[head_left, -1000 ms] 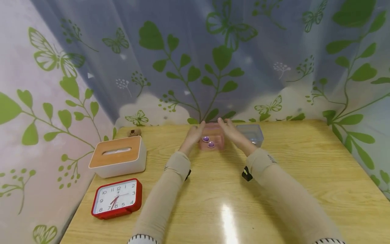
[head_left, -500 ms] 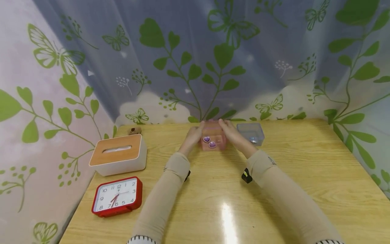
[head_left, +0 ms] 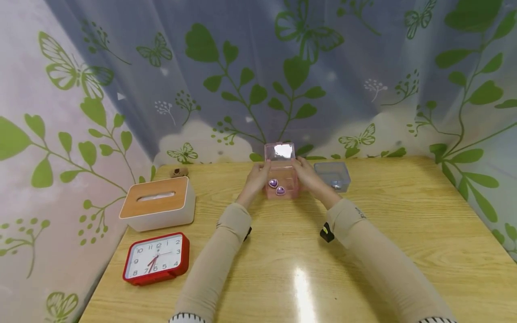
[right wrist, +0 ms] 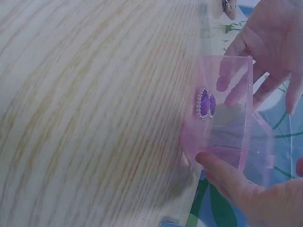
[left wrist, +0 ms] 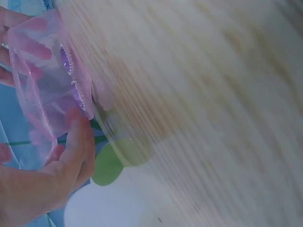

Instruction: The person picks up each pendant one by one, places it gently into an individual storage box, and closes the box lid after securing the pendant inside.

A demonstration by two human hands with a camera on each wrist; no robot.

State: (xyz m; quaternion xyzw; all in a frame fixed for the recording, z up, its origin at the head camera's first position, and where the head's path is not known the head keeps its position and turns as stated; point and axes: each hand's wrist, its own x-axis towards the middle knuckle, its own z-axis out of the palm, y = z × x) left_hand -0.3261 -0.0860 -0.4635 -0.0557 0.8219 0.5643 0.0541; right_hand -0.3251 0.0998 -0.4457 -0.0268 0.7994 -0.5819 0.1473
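Observation:
A see-through pink box stands on the table, its hinged lid raised towards the curtain. Inside lie two purple heart-shaped gems with pale beaded edges, also visible through the wall in the right wrist view. My left hand lies along the box's left side, fingers fairly straight, fingertips at the wall in the left wrist view. On the other side, my right hand touches the right wall with extended fingers. Both thumbs point up near the lid's hinge side.
A clear bluish box with something small and shiny in it stands right of the pink box. At left are a tissue box with a wooden top, a red clock and a small brown object. A patterned curtain borders the table's back.
The pink box's lid has swung up and back and now stands raised behind the box. Both hands stay at the box's sides, having moved only slightly.

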